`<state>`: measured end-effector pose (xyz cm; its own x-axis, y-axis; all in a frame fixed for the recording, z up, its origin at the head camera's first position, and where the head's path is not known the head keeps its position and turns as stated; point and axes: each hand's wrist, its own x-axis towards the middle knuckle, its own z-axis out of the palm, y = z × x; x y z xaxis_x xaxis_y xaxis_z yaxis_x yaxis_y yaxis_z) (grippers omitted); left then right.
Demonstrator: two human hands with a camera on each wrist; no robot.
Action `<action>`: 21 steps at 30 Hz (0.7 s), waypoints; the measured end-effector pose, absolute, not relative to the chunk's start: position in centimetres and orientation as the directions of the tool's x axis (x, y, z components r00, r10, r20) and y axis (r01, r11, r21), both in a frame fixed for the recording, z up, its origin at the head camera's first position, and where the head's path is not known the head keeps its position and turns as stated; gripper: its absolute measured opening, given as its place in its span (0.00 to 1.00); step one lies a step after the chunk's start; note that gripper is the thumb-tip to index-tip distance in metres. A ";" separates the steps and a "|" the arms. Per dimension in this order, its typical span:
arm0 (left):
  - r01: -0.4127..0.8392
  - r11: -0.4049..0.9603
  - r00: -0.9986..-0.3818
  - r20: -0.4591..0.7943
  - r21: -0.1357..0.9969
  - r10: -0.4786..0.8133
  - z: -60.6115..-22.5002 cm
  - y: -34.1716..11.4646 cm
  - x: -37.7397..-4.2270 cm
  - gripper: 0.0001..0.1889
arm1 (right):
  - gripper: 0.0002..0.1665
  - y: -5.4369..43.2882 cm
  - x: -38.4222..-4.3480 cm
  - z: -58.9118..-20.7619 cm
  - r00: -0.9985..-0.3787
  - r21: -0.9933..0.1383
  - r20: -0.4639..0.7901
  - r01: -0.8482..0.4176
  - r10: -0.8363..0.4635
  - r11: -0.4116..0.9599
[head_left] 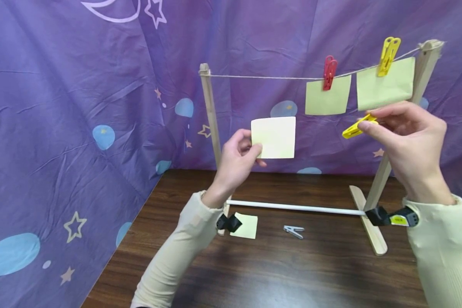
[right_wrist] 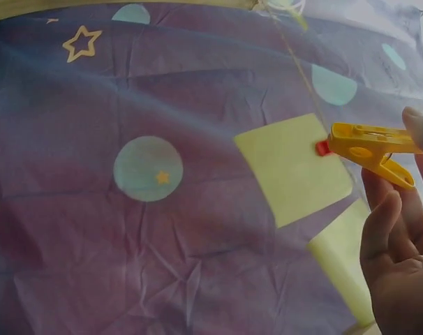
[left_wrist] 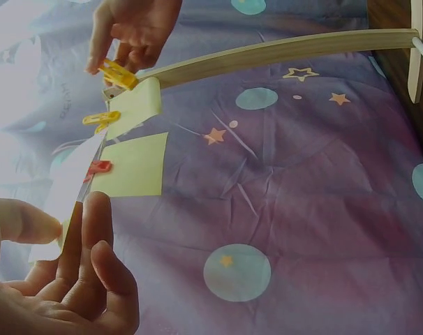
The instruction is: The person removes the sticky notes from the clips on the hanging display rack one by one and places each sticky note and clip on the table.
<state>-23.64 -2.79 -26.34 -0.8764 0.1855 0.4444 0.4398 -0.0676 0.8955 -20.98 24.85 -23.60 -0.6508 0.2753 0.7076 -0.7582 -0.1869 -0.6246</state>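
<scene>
My left hand (head_left: 236, 158) pinches a pale yellow sticky note (head_left: 275, 137) by its lower left corner, held up below the string (head_left: 262, 77). In my right hand (head_left: 417, 141) a yellow clothespin (head_left: 356, 128) is held between thumb and fingers, its nose pointing left. On the string a red clothespin (head_left: 330, 72) grips one sticky note (head_left: 327, 98). Another yellow clothespin (head_left: 388, 57) grips a second note (head_left: 385, 85) near the right post. In the right wrist view the held yellow clothespin (right_wrist: 368, 143) appears in front of the red one.
A wooden post (head_left: 211, 111) stands at each end of the string, joined low down by a white rod (head_left: 292, 206). One more sticky note (head_left: 247, 226) and a grey-blue clothespin (head_left: 294, 231) lie on the dark wooden table (head_left: 277, 273). A purple patterned cloth (head_left: 100, 85) hangs behind.
</scene>
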 end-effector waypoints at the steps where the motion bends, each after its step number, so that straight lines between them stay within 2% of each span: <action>1: 0.435 -0.061 -0.879 0.438 0.898 0.189 -26.4 -2.8 -23.6 0.10 | 0.15 25.0 -21.0 -23.8 -0.664 -0.633 0.693 -0.747 0.280 -0.202; 6: 0.404 -0.043 -0.891 0.404 0.914 0.208 -26.8 -3.1 -23.6 0.08 | 0.16 25.6 -21.1 -24.6 -0.697 -0.671 0.661 -0.715 0.278 -0.195; 13: 0.391 0.024 -0.897 0.375 0.920 0.236 -27.5 -3.5 -23.6 0.07 | 0.18 26.5 -20.8 -25.9 -0.714 -0.723 0.656 -0.687 0.242 -0.068; 21: 0.364 0.085 -0.908 0.332 0.928 0.257 -28.1 -4.1 -23.6 0.07 | 0.20 27.5 -20.9 -27.6 -0.743 -0.751 0.631 -0.657 0.220 -0.063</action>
